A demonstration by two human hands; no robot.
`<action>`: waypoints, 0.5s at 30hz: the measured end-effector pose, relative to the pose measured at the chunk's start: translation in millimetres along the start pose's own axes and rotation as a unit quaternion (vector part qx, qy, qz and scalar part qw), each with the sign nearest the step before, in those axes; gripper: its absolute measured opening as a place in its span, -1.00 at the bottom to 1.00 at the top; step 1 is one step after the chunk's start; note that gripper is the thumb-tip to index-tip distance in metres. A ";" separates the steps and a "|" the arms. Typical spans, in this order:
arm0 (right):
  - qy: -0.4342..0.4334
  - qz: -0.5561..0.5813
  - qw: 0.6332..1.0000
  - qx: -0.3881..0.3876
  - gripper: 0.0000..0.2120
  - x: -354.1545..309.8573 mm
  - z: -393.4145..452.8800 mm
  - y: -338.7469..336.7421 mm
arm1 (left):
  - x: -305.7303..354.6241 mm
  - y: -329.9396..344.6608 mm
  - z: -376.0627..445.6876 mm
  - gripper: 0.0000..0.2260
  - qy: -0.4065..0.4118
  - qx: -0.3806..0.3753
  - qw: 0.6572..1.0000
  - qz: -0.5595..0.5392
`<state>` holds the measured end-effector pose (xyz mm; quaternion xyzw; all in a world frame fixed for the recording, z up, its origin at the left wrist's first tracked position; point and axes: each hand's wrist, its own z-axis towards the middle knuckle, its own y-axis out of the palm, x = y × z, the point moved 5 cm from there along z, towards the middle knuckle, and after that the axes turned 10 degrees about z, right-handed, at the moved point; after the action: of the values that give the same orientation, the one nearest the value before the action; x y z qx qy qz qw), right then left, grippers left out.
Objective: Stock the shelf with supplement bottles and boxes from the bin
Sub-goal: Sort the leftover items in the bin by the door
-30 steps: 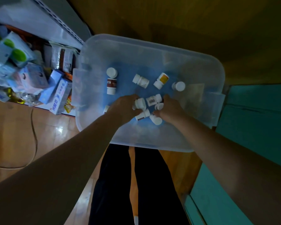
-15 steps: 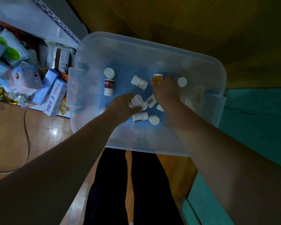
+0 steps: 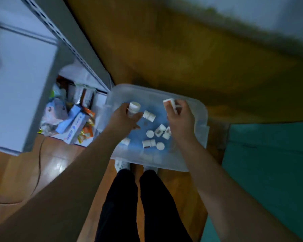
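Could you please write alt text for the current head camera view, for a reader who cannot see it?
Seen from above, a person's left hand and right hand each hold a white-capped bottle, left bottle, right bottle, over a clear plastic bin with more small bottles inside. A grey shelf with boxes stands left on the wooden floor.

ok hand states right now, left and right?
Left hand: grips a white-capped bottle above the bin.
Right hand: holds another small bottle; label blurred.
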<state>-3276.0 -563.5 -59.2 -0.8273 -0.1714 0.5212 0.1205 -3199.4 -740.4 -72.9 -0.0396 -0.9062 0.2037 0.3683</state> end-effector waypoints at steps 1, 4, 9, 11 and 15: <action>-0.003 0.043 0.999 -0.009 -0.74 -23.1 -14.0 -5.3 | 17.1 -13.0 -16.6 -0.81 0.002 0.017 0.999 -0.028; -0.031 0.145 0.988 -0.042 -0.86 -102.0 -51.9 -20.7 | 72.1 -52.2 -70.9 -0.80 0.031 0.058 0.994 -0.084; -0.042 0.273 0.952 -0.131 -0.82 -239.4 -126.4 -39.6 | 147.4 -128.8 -180.6 -0.70 0.060 0.104 0.956 -0.269; -0.061 0.307 0.938 -0.149 -0.82 -288.4 -158.5 -45.8 | 172.0 -158.4 -219.6 -0.63 0.077 0.081 0.919 -0.378; -0.118 0.353 0.912 -0.174 -0.79 -366.5 -233.9 -40.6 | 206.7 -231.1 -298.1 -0.44 0.150 0.068 0.883 -0.441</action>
<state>-3216.9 -681.3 357.2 -0.7739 0.0315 0.5859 -0.2383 -3127.6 -804.3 346.3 0.3588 -0.7482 0.0731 0.5533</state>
